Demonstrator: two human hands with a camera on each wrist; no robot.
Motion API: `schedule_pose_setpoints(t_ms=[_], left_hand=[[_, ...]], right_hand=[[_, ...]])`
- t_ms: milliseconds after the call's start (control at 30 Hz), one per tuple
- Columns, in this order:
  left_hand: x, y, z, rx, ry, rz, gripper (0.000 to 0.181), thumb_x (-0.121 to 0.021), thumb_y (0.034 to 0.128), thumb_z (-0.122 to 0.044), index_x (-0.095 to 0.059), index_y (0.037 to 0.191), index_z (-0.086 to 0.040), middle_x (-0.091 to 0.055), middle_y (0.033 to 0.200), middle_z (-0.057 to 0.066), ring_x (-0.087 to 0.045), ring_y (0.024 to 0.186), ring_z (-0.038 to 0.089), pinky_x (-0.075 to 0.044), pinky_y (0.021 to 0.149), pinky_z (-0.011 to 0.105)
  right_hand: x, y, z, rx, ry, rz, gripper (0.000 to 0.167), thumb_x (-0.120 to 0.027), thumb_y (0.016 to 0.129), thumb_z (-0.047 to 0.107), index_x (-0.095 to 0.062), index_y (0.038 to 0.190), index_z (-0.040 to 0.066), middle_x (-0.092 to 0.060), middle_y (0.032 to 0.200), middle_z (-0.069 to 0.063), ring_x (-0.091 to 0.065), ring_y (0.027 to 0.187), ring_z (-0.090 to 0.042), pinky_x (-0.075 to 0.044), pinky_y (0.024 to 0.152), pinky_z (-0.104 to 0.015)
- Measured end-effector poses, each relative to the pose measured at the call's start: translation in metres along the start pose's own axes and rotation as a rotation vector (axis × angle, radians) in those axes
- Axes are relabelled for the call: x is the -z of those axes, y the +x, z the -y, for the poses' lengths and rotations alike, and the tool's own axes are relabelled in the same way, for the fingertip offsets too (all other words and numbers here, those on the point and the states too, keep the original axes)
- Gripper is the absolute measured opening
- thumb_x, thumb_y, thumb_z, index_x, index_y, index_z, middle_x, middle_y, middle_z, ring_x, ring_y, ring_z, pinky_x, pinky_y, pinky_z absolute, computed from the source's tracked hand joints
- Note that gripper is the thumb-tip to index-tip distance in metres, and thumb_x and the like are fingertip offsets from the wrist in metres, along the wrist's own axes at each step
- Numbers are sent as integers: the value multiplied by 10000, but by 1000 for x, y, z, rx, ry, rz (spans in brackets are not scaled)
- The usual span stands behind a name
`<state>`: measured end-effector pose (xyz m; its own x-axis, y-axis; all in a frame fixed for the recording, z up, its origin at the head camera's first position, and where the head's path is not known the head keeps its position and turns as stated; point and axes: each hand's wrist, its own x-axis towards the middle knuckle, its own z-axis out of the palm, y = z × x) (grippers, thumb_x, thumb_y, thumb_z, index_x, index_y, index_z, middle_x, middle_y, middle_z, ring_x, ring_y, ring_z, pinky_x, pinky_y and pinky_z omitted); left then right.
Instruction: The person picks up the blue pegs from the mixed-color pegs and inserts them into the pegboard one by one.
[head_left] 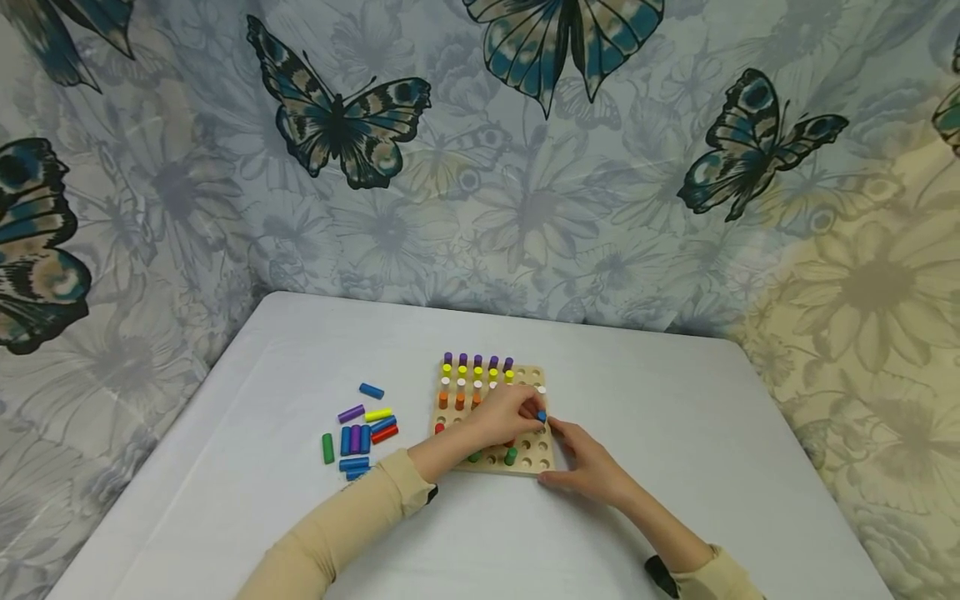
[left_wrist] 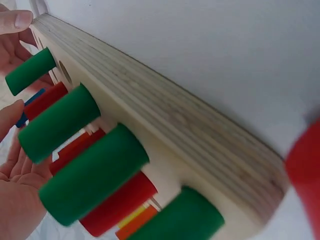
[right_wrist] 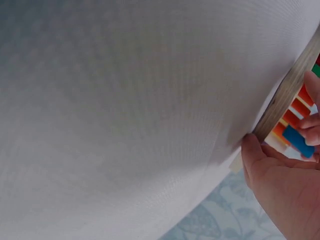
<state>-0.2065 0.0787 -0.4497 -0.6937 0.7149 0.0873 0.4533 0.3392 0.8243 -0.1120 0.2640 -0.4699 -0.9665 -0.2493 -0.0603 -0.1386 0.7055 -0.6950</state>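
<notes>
A wooden pegboard (head_left: 542,448) lies on the table with rows of purple, yellow, white, orange, red and green pegs. My left hand (head_left: 504,414) reaches over it and pinches a blue peg (head_left: 542,416) near the right side. In the right wrist view the same blue peg (right_wrist: 298,140) shows between its fingers. My right hand (head_left: 588,462) rests against the board's right edge, thumb by the front corner. Close up, green pegs (left_wrist: 60,122) stand along the front row. The left forearm and hand cover part of the board.
Left of the board lie several loose pegs, among them a blue peg (head_left: 371,390), a green peg (head_left: 327,448), a yellow peg (head_left: 378,414) and a red peg (head_left: 385,434). The white table (head_left: 675,417) meets a butterfly-patterned backdrop (head_left: 525,208) at the back.
</notes>
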Motion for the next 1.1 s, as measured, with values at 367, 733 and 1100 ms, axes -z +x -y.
schedule_pose_setpoints(t_ms=[367,733,1100], left_hand=[[-8,1,-1,10,93,-22,117,-739,870,-75,-647,941,-88,-668,846,-36,-604,748,7,-489,676,125],[-14,1,3,5,159,-22,111,-717,882,-82,-655,973,-81,-654,852,-50,-577,731,-2,-478,659,120],[-13,3,0,10,162,-7,108,-717,882,-86,-653,967,-101,-658,861,-45,-576,731,1,-480,665,124]], right_hand=[[-2,0,2,-14,13,2,864,-818,804,281,-357,1464,-32,-429,1442,-219,-406,1333,-386,-385,1052,-478],[-2,-1,3,13,13,-2,854,-814,807,264,-357,1459,-44,-441,1429,-225,-431,1311,-385,-397,1038,-482],[0,-1,2,-3,14,-3,858,-818,803,266,-357,1466,-25,-437,1433,-212,-422,1321,-379,-388,1047,-483]])
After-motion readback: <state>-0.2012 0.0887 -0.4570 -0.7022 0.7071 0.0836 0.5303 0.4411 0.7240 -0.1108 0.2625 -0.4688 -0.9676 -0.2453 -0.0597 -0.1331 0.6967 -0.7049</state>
